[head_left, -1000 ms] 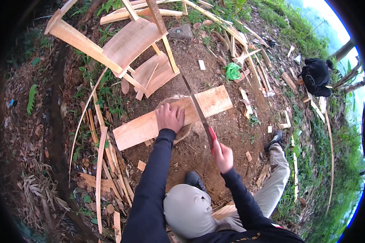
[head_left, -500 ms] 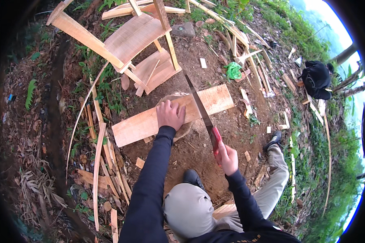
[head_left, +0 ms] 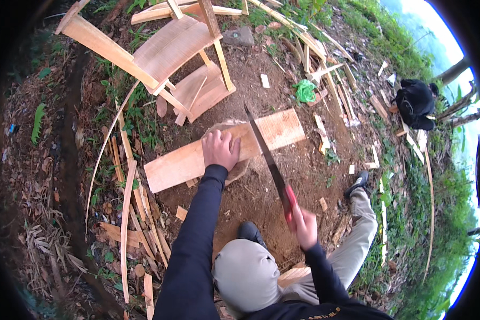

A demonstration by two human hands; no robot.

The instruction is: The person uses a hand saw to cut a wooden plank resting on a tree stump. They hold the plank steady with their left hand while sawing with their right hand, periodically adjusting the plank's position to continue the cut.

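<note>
A pale wooden plank (head_left: 176, 164) lies across a round wood stump (head_left: 239, 175), which is mostly hidden beneath it. My left hand (head_left: 220, 149) presses down on the plank left of the saw, its fingers laid over the top face. In my right hand (head_left: 304, 226) is the red handle of a hand saw (head_left: 273, 165). The saw's long dark blade crosses the plank right of its middle, with the tip past the far edge. Whether the teeth are in a cut is hard to make out.
A wooden chair (head_left: 173, 45) stands at the far left. Long wood strips (head_left: 127, 229) lie on the left, more timber (head_left: 333, 85) at the far right. A green plastic bag (head_left: 304, 91) and a grey stone (head_left: 239, 36) rest on the soil. Another person (head_left: 415, 104) crouches at the right.
My right hand has drawn the saw back toward me and slightly right, so less blade reaches past the plank. My left hand still bears on the plank.
</note>
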